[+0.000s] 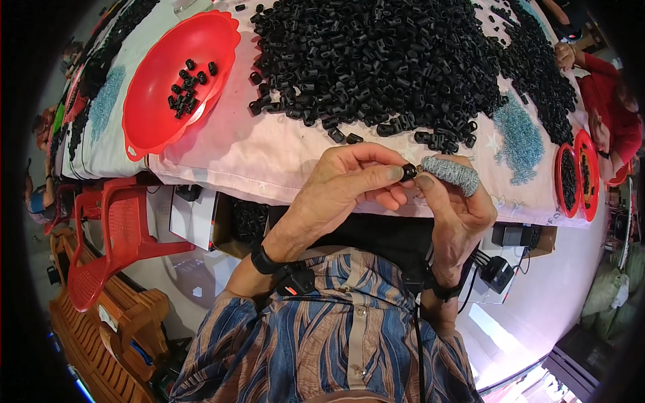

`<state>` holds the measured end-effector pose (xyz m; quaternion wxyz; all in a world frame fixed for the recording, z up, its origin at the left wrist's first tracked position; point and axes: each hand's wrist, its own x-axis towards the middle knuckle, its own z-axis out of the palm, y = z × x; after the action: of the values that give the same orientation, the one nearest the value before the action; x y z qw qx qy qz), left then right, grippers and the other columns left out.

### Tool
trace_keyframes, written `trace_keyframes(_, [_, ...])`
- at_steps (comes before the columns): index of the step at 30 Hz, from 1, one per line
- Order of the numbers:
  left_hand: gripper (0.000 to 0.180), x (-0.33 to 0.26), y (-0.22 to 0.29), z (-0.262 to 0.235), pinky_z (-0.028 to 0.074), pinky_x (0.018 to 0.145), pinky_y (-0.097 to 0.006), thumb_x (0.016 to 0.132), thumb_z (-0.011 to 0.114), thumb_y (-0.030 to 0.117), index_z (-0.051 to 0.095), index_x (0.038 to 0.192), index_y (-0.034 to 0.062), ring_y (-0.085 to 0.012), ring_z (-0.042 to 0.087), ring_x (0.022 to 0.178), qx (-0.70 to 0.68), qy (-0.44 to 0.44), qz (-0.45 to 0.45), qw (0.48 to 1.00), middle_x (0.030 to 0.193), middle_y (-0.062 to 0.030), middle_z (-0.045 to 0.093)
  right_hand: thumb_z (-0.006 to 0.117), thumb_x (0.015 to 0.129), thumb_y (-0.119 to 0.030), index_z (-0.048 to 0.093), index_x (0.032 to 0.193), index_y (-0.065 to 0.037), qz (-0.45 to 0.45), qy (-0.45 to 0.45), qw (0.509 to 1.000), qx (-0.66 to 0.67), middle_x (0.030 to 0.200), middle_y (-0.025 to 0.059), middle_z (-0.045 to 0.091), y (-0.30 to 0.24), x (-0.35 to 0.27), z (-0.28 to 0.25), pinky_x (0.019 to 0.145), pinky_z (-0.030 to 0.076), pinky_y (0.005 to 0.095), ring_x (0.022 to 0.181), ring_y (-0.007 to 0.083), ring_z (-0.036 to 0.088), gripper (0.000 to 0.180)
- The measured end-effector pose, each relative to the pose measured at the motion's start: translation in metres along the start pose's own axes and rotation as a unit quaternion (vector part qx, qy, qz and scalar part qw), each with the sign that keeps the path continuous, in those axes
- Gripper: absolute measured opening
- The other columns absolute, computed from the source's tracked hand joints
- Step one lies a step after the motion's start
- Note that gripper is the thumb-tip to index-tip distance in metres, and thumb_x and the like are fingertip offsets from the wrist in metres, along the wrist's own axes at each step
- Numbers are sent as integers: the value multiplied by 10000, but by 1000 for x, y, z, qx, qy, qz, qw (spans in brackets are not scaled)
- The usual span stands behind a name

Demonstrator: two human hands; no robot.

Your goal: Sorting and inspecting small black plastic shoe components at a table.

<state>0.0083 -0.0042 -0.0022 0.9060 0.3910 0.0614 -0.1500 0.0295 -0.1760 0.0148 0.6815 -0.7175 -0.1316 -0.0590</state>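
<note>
My left hand (349,185) and my right hand (457,215) meet at the table's near edge, both pinching one small black plastic piece (408,172) between their fingertips. A grey knitted sleeve (451,172) covers my right forefinger. Just beyond my hands lies a big heap of the same black plastic pieces (383,60) on the pale cloth of the table (269,151). A red plastic bowl (151,124) to the left holds several black pieces (189,87).
Patches of small blue beads (521,138) lie right of the heap, near two red trays (578,178). A person in a red sleeve (608,101) sits at the right. A red plastic chair (114,232) and wooden furniture (114,322) stand at the left.
</note>
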Motion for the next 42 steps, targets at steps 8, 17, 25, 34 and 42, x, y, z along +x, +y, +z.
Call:
trace_keyframes(8, [189, -1, 3, 5, 588, 698, -268, 928, 603, 34, 625, 1095, -53, -177, 682, 761, 21, 19, -5, 1000, 931, -144, 683, 688, 809, 64, 675, 954, 49, 16, 3, 998, -56, 922, 91, 672, -1, -2, 0, 696, 498, 238, 783, 130, 638, 146])
trace_keyframes(17, [197, -5, 4, 5, 591, 708, -260, 922, 607, 20, 634, 1092, -75, -153, 678, 752, 104, 22, -6, 994, 900, -137, 683, 716, 776, 37, 668, 943, 51, -32, -55, 994, -86, 912, 118, 672, -5, -6, -8, 662, 487, 250, 757, 154, 635, 174])
trace_keyframes(25, [181, -7, 8, -2, 547, 656, -252, 938, 593, 61, 631, 1086, -36, -156, 651, 720, 51, 58, 47, 996, 897, -131, 678, 686, 810, 77, 691, 995, 53, 56, 72, 992, -81, 921, 80, 671, -6, -5, -15, 710, 497, 233, 761, 126, 626, 187])
trace_keyframes(34, [193, -27, 35, -27, 527, 771, -254, 959, 583, 102, 631, 1125, 15, -145, 645, 836, -43, 134, 223, 964, 1005, -127, 683, 689, 784, 69, 695, 930, 34, -60, -22, 991, -113, 824, 74, 669, 9, 15, 13, 657, 481, 228, 724, 121, 623, 151])
trace_keyframes(42, [220, -34, 35, -38, 510, 739, -230, 944, 609, 119, 630, 1130, 4, -125, 617, 828, -9, 151, 166, 974, 995, -109, 668, 669, 801, 59, 695, 944, 27, -109, 2, 972, -210, 834, 54, 668, 17, 26, 37, 671, 467, 237, 717, 102, 579, 148])
